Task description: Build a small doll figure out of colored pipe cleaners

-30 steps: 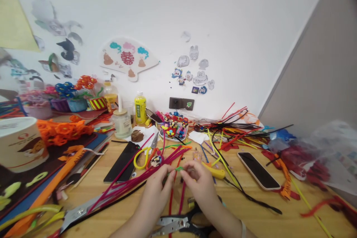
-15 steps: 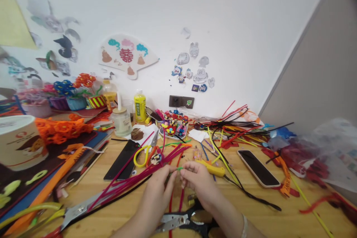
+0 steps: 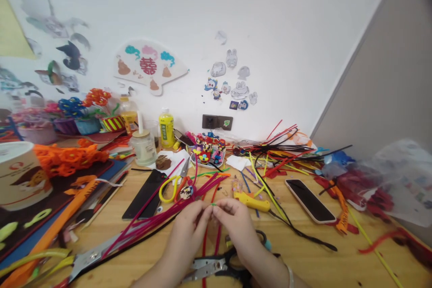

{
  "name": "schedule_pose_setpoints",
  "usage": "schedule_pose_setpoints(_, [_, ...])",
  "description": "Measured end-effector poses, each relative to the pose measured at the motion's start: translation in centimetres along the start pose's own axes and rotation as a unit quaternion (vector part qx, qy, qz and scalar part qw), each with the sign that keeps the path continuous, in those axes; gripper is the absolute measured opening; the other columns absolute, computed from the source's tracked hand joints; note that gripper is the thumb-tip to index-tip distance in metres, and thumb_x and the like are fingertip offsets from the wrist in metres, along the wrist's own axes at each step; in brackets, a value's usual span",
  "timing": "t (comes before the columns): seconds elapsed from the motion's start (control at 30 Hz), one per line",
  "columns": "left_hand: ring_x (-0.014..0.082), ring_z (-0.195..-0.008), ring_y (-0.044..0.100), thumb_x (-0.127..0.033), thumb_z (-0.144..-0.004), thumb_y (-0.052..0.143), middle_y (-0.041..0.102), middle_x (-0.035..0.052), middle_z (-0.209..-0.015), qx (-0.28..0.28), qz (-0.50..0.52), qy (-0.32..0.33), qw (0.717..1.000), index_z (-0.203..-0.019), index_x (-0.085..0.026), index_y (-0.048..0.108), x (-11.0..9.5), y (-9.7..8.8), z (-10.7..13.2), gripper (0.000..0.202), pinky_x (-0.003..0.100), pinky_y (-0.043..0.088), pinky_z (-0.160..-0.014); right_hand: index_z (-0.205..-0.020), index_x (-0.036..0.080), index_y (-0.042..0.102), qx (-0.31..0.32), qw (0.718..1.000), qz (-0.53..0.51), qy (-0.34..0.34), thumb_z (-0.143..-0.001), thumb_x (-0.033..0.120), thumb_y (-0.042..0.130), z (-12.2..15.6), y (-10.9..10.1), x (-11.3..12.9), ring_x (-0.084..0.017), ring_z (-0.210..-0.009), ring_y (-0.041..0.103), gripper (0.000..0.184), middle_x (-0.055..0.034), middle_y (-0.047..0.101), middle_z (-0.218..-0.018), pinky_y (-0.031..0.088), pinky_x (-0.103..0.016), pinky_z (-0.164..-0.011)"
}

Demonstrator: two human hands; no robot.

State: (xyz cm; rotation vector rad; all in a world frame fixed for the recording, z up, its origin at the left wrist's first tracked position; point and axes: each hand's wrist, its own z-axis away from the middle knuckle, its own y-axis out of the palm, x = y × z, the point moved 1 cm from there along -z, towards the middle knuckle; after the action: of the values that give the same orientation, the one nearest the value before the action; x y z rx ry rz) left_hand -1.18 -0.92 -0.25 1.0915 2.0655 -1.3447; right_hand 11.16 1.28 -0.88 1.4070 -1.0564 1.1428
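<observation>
- The head camera is sitting above the near edge of the wooden table (image 3: pixel 337 265), looking forward and only slightly down — the white wall (image 3: pixel 270 18) is filling the upper half of the picture.
- It is facing that wall almost square on, with the grey side wall (image 3: pixel 398 76) slanting in at the right.
- The left hand (image 3: pixel 189 229) and right hand (image 3: pixel 236 227) are showing close under the lens at the lower middle, with the forearms being cut off by the bottom edge.
- The wide lens is taking in the whole tabletop — the paper cup (image 3: pixel 20 175) at far left and the plastic bag (image 3: pixel 405 175) at far right are both fitting in.
</observation>
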Motion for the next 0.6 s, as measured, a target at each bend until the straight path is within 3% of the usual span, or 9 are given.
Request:
schedule_pose_setpoints(0.1, [0.0167,-0.06,0.059,-0.028,-0.085,0.041,0.063,0.0025,-0.063,-0.011,-0.003,0.001,1.0,-0.069,-0.018,0.058,0.2,0.0,0.0,0.025,0.025,0.046,-0.058,-0.063,0.015,0.064,0.034,0.999,0.031,-0.023,-0.062,0.042,0.071,-0.2,-0.3,0.1,-0.013,-0.052,0.054,0.028,-0.0003,0.061,-0.056,0.045,-0.026,-0.053])
schedule_pose_setpoints(0.27, [0.0184,-0.068,0.062,-0.026,-0.085,0.042,0.066,0.0051,-0.072,-0.027,-0.012,0.014,0.999,-0.078,-0.018,0.059,0.7,0.4,0.3,0.02,0.027,0.047,-0.064,-0.065,0.017,0.062,0.015,0.998,0.041,-0.04,-0.06,0.041,0.073,-0.5,-0.4,-0.6,-0.013,-0.053,0.055,0.027,0.0006,0.06,-0.058,0.046,-0.025,-0.053])
schedule_pose_setpoints(0.43, [0.0187,-0.065,0.061,-0.025,-0.084,0.041,0.065,0.0048,-0.069,-0.035,-0.019,0.022,0.999,-0.074,-0.019,0.058,0.3,0.1,0.2,0.02,0.027,0.047,-0.062,-0.068,0.018,0.058,0.033,0.999,-0.032,0.025,-0.058,0.046,0.074,0.0,-0.2,-0.6,-0.011,-0.047,0.051,0.033,0.0037,0.055,-0.055,0.044,-0.023,-0.047])
schedule_pose_setpoints(0.6, [0.0176,-0.06,0.059,-0.026,-0.082,0.042,0.063,0.0027,-0.064,-0.023,0.021,0.007,0.999,-0.07,-0.019,0.057,-0.2,-0.4,-0.1,0.02,0.025,0.045,-0.058,-0.067,0.016,0.057,0.094,0.989,-0.075,0.09,-0.057,0.047,0.074,0.2,-0.1,0.3,-0.007,-0.045,0.047,0.037,0.0049,0.053,-0.055,0.042,-0.02,-0.047])
